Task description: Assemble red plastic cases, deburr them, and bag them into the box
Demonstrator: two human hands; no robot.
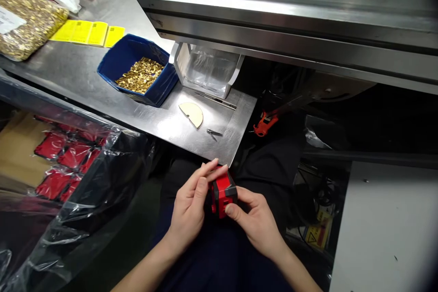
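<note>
Above my lap, both hands are around a small red and black plastic housing, boxy with slots on its near face. My left hand lies along its left side, fingers stretched over the top. My right hand grips its right side, the thumb at the lower front and fingers partly hidden behind. On the metal table beyond lie a pale half-round disc, small black metal pieces and a thin dark tweezer-like tool.
A blue bin holds small brass parts; beside it stands a clear-fronted bin with plastic bags. Yellow labels and a bag of brass parts lie left. Wrapped red parts fill a lined box. An orange tool hangs right.
</note>
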